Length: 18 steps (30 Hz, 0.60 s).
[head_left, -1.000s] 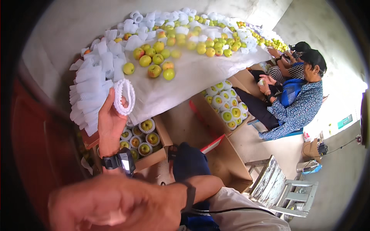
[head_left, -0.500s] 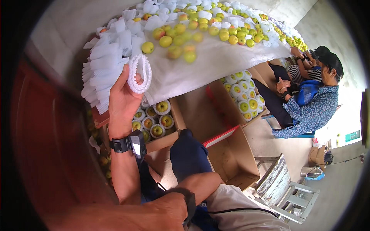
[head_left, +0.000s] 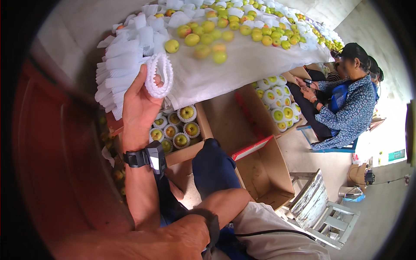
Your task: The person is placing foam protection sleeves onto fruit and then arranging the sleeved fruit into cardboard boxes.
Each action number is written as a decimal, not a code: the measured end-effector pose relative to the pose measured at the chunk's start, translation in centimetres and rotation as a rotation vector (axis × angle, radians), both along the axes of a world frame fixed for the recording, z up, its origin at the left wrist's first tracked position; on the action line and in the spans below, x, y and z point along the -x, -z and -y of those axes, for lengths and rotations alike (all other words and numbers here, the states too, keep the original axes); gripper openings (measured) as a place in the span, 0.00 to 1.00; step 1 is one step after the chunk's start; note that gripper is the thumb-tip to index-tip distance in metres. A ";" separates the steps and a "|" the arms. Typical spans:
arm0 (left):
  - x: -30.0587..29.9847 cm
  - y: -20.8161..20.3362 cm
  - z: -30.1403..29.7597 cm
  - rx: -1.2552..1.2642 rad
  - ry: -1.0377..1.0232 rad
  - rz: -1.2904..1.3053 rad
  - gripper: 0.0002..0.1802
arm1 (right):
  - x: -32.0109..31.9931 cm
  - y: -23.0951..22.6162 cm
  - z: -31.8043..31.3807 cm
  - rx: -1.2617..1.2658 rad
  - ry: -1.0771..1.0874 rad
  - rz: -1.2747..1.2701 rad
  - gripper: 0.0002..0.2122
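My left hand (head_left: pixel 141 97) is raised at the table's near edge, thumb and fingers closed on a white foam net sleeve (head_left: pixel 159 76) whose loop stands open and holds no fruit. A dark band with a box-shaped device (head_left: pixel 151 158) sits on this wrist. Low in the view, my right hand (head_left: pixel 180 236) appears to lie against my left arm; its fingers cannot be made out. Below the raised hand, a cardboard box (head_left: pixel 201 123) holds several apples (head_left: pixel 181 139) in white foam nets. Loose yellow-green apples (head_left: pixel 172 46) lie on the table, some blurred.
Flattened foam nets (head_left: pixel 119 65) pile up on the table's left. Further boxes (head_left: pixel 264 173) stand to the right, one with netted apples (head_left: pixel 278 115). A seated co-worker (head_left: pixel 346 117) is beyond them, others behind. A worn white chair (head_left: pixel 312 203) stands at lower right.
My view has shifted slightly, while my left hand keeps its hold on the foam net sleeve. The seated co-worker's head and hands have moved to the left.
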<state>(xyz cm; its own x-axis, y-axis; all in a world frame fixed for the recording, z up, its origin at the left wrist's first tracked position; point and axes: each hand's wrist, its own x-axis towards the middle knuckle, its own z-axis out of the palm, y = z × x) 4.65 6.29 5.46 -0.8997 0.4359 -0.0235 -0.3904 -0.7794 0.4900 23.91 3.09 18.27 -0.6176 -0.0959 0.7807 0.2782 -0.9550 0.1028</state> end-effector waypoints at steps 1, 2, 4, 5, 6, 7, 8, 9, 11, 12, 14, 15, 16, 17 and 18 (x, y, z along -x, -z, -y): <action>0.2 0.2 0.3 0.009 0.007 -0.022 0.11 | -0.2 -0.1 0.3 0.001 -0.013 -0.008 0.11; 0.4 0.3 0.7 0.018 0.013 -0.044 0.11 | -0.4 -0.2 0.7 0.006 -0.030 -0.015 0.11; 0.5 0.4 0.9 0.010 0.018 -0.058 0.12 | -0.4 -0.2 1.1 0.003 -0.043 -0.020 0.12; 0.5 0.5 0.8 -0.006 0.034 -0.068 0.13 | -0.4 0.0 1.2 -0.002 -0.045 -0.019 0.12; 0.4 0.6 0.7 -0.006 0.035 -0.067 0.13 | -0.3 0.1 1.2 -0.008 -0.047 -0.018 0.12; 0.3 0.7 0.6 -0.003 0.030 -0.069 0.15 | -0.3 0.3 1.2 -0.008 -0.053 -0.016 0.12; 0.1 0.8 0.3 0.000 0.025 -0.071 0.17 | -0.1 0.4 1.3 -0.011 -0.056 -0.014 0.12; 0.0 0.6 0.4 0.008 0.017 -0.073 0.17 | -0.2 0.3 1.4 -0.006 -0.064 -0.016 0.12; -0.1 0.5 0.2 0.010 -0.003 -0.072 0.20 | -0.2 0.2 1.6 -0.013 -0.076 -0.018 0.12; -0.2 0.3 0.2 0.002 -0.004 -0.076 0.21 | -0.2 0.2 1.7 -0.016 -0.083 -0.015 0.12; -0.3 0.3 0.2 0.019 0.004 -0.091 0.21 | -0.2 0.2 1.7 -0.014 -0.092 -0.015 0.13; -0.3 0.3 0.2 0.032 0.015 -0.105 0.21 | -0.2 0.2 1.6 -0.016 -0.097 -0.017 0.13; -0.3 0.3 0.2 0.034 0.014 -0.105 0.21 | 0.0 0.2 1.6 -0.017 -0.099 -0.020 0.13; -0.3 0.4 0.1 0.040 0.009 -0.125 0.21 | 0.0 0.2 1.6 -0.017 -0.105 -0.018 0.13; -0.2 0.5 0.1 0.046 0.003 -0.146 0.22 | 0.0 0.2 1.6 -0.019 -0.109 -0.018 0.13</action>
